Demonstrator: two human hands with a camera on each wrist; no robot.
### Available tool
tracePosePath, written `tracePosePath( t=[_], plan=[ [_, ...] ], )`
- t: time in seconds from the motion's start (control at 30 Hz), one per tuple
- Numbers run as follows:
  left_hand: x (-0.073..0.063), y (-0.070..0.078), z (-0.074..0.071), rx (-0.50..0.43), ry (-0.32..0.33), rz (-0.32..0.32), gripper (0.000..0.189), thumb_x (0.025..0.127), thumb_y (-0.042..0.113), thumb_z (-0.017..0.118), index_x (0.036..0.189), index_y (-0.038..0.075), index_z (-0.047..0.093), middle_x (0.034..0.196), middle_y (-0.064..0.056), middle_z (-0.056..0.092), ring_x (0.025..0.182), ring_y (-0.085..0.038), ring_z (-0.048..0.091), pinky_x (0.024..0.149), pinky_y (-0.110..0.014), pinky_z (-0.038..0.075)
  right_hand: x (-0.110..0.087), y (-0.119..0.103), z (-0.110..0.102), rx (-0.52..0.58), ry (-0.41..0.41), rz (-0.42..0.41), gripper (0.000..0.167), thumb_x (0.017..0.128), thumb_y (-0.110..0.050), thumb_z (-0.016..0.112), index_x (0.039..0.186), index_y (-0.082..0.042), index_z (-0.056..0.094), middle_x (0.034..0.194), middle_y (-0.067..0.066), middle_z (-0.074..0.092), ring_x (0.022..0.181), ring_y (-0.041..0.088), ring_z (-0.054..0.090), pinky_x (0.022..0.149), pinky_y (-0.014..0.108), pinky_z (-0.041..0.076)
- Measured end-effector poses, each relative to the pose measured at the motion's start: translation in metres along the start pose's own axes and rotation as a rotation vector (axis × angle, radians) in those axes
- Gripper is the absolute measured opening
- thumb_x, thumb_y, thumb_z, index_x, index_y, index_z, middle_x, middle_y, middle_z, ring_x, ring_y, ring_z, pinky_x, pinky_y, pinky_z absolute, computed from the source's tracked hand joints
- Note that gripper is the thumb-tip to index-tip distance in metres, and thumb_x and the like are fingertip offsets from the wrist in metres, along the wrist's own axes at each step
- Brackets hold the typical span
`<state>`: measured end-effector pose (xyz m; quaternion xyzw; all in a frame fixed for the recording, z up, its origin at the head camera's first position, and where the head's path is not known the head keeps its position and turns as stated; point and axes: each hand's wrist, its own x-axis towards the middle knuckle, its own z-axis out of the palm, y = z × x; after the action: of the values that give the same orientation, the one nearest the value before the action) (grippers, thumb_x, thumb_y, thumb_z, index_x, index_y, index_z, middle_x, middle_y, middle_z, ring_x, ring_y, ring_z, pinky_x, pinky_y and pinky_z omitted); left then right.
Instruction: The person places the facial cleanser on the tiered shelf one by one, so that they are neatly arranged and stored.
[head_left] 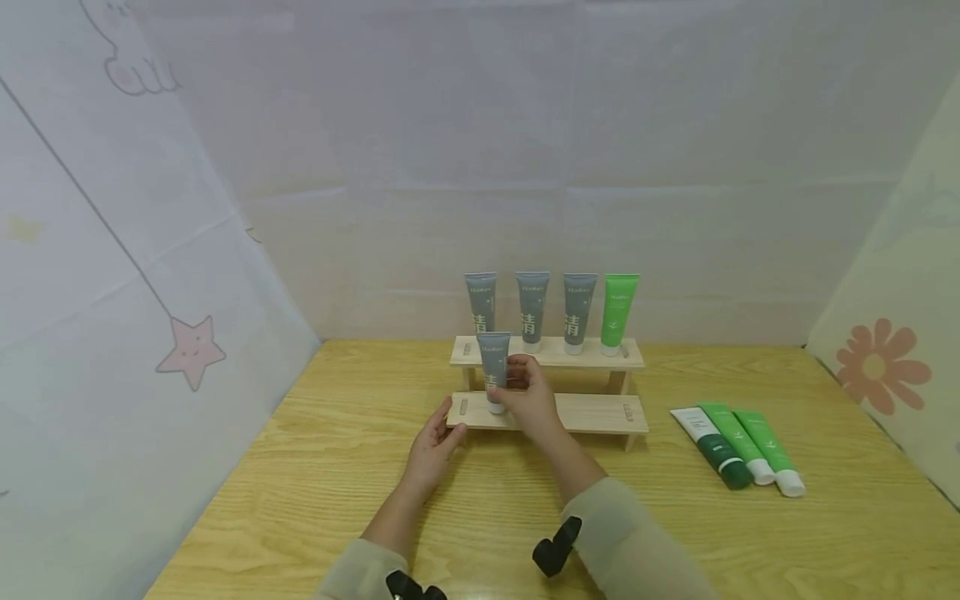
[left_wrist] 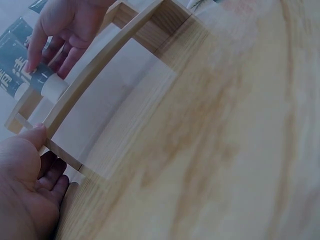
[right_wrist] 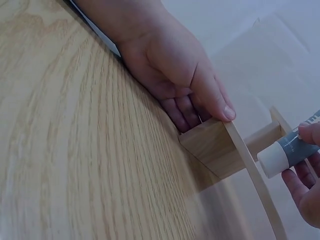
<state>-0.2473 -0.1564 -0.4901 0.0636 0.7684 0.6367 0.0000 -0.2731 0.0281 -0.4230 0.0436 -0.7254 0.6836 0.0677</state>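
Observation:
My right hand (head_left: 534,404) pinches a grey squeeze tube (head_left: 494,354) between thumb and fingers, upright with its white cap down. The cap is over the left part of the lower step (head_left: 577,410) of a two-step wooden stand; whether it touches the board, I cannot tell. My left hand (head_left: 431,457) holds the left end of that step, thumb on the board's edge and fingers against the side support (right_wrist: 207,145) in the right wrist view. On the upper step (head_left: 558,360) stand three grey tubes (head_left: 532,307) and a green tube (head_left: 619,308), caps down.
Right of the stand, two green tubes (head_left: 768,446) and a white and dark green tube (head_left: 711,446) lie side by side on the wooden table (head_left: 360,392). A pale cloth backdrop (head_left: 450,225) rises behind, with printed cloth at both sides.

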Motion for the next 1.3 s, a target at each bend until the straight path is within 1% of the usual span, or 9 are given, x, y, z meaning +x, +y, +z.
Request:
tracePosePath(
  t=[0.2,0.33,0.43,0.57,0.63,0.8,0.97,1.17,1.3],
  plan=[
    [0.0,0.001,0.001,-0.01,0.003,0.0,0.064,0.102,0.017,0.054,0.155,0.005,0.022,0.158,-0.021,0.026,0.143,-0.036,0.035,0.114,-0.05,0.035,0.001,0.002,0.009,-0.008,0.004,0.012,0.047,0.082,-0.001,0.076,0.122,-0.009,0.054,0.116,0.017,0.064,0.105,0.03,0.063,0.09,0.039,0.055],
    [-0.001,0.002,0.0,0.002,0.002,0.006,0.064,0.102,0.018,0.054,0.155,0.004,0.022,0.159,-0.022,0.025,0.144,-0.037,0.034,0.114,-0.051,0.035,0.002,0.003,0.013,-0.001,-0.006,0.012,0.047,0.083,-0.001,0.076,0.123,-0.009,0.053,0.116,0.018,0.064,0.106,0.03,0.063,0.093,0.04,0.054],
    [-0.002,0.003,0.0,0.001,0.002,-0.003,0.063,0.102,0.018,0.053,0.155,0.005,0.022,0.158,-0.021,0.026,0.143,-0.036,0.036,0.114,-0.05,0.035,0.001,0.003,0.016,-0.016,-0.018,0.002,0.047,0.083,-0.003,0.076,0.124,-0.01,0.053,0.116,0.017,0.064,0.106,0.03,0.063,0.092,0.04,0.055],
    [-0.002,0.003,0.0,-0.004,-0.007,0.004,0.063,0.103,0.018,0.052,0.156,0.005,0.021,0.158,-0.022,0.027,0.142,-0.037,0.037,0.114,-0.052,0.035,0.0,0.003,0.018,-0.037,-0.028,0.0,0.046,0.085,-0.004,0.075,0.125,-0.011,0.053,0.116,0.017,0.064,0.106,0.03,0.063,0.09,0.04,0.055],
    [-0.002,0.003,0.0,0.0,-0.011,0.009,0.064,0.103,0.018,0.052,0.156,0.005,0.02,0.158,-0.022,0.027,0.141,-0.038,0.038,0.114,-0.052,0.035,-0.001,0.003,0.018,-0.033,-0.033,-0.004,0.046,0.085,-0.004,0.075,0.125,-0.01,0.053,0.116,0.017,0.064,0.108,0.031,0.062,0.092,0.041,0.055],
    [-0.003,0.003,0.0,0.01,-0.017,0.011,0.064,0.103,0.021,0.052,0.156,0.005,0.019,0.157,-0.023,0.029,0.14,-0.039,0.04,0.113,-0.052,0.037,-0.001,0.005,0.019,-0.021,-0.047,-0.016,0.046,0.085,-0.002,0.074,0.125,-0.008,0.051,0.116,0.018,0.063,0.11,0.03,0.06,0.097,0.042,0.054],
    [-0.003,0.003,0.0,0.013,-0.018,0.011,0.065,0.103,0.023,0.052,0.156,0.005,0.02,0.157,-0.023,0.03,0.139,-0.039,0.042,0.112,-0.051,0.039,-0.002,0.006,0.018,-0.014,-0.059,0.001,0.048,0.086,-0.004,0.073,0.128,-0.01,0.051,0.119,0.016,0.063,0.113,0.029,0.059,0.1,0.043,0.053],
    [-0.002,0.003,0.001,0.01,0.001,0.009,0.064,0.102,0.019,0.053,0.155,0.004,0.022,0.157,-0.022,0.03,0.14,-0.038,0.04,0.112,-0.051,0.038,-0.005,0.005,0.014,-0.03,-0.069,0.014,0.053,0.086,-0.009,0.075,0.134,-0.011,0.052,0.127,0.014,0.062,0.119,0.031,0.058,0.102,0.046,0.05],
    [-0.001,0.003,0.001,0.009,0.007,0.001,0.063,0.102,0.017,0.053,0.155,0.004,0.022,0.159,-0.021,0.026,0.141,-0.037,0.038,0.113,-0.051,0.037,-0.007,0.008,0.009,-0.021,-0.063,0.032,0.057,0.085,-0.012,0.077,0.136,-0.014,0.053,0.13,0.012,0.06,0.122,0.03,0.057,0.103,0.043,0.05]
  ],
)
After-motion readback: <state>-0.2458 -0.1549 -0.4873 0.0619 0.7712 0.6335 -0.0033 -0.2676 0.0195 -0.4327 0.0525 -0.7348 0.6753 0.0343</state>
